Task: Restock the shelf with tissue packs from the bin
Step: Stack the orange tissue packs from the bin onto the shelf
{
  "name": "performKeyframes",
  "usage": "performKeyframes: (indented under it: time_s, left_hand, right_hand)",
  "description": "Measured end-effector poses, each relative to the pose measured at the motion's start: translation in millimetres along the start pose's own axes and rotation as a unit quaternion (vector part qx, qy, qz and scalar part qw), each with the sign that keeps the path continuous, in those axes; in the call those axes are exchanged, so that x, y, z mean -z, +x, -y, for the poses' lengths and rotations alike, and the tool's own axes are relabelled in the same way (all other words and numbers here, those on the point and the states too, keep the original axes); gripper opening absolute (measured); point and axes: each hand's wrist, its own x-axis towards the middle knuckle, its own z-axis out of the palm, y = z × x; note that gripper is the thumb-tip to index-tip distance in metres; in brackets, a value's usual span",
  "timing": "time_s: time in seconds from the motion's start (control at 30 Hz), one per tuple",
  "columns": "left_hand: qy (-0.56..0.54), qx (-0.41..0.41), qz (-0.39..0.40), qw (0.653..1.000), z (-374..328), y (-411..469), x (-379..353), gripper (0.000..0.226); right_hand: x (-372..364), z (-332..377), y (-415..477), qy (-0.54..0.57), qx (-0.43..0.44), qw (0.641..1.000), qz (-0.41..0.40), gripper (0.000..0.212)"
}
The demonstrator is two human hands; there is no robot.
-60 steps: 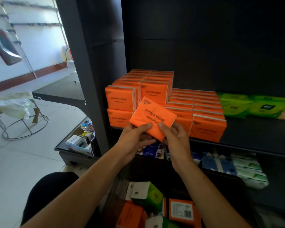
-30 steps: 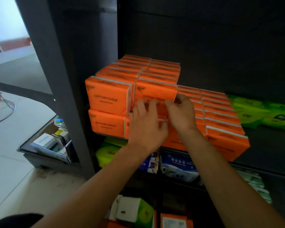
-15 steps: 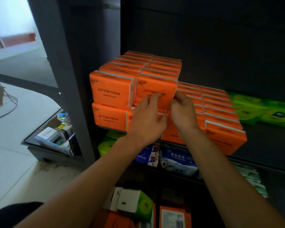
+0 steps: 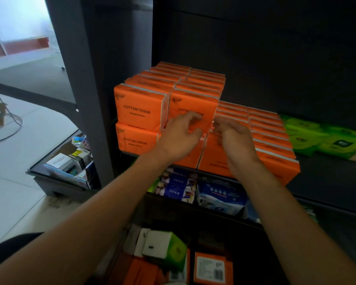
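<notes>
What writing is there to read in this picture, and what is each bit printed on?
"COTTON TISSUE": upper left orange pack.
"COTTON TISSUE": lower left orange pack.
"COTTO": upper right orange pack; the rest is hidden by the left hand.
Too small or blurred to read: the small print under those words, the blue packs, the green packs, the barcode label.
</notes>
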Motion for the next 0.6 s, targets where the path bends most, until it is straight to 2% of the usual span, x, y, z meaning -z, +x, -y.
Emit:
performKeyframes:
  time_s: [0.17, 0.37, 0.5, 0.6]
  left_hand:
    - [-0.031, -0.010, 0.070, 0.997, -13.1, -12.9, 8.2, 0.028]
    - [-0.008, -0.027, 0.098, 0.995, -35.1, -39.5, 11.5, 0.018]
    - [-0.029, -0.006, 0.123, 0.992, -54.3, -58.3, 7.9, 0.020]
    - [-0.018, 0.015, 0.183, 0.983, -55.9, -78.2, -5.3, 0.021]
  right_hand:
    - [27.4, 14.9, -18.6, -0.019, 0.014, 0.998, 0.062, 0.024]
    - [64.9, 29.2, -52.5, -0.105, 0.037, 0.981, 0.159, 0.022]
    - [84.8, 19.2, -74.5, -0.133, 0.035, 0.973, 0.185, 0.020]
    - [100.1, 2.0, -91.8, -0.153, 0.023, 0.968, 0.196, 0.017]
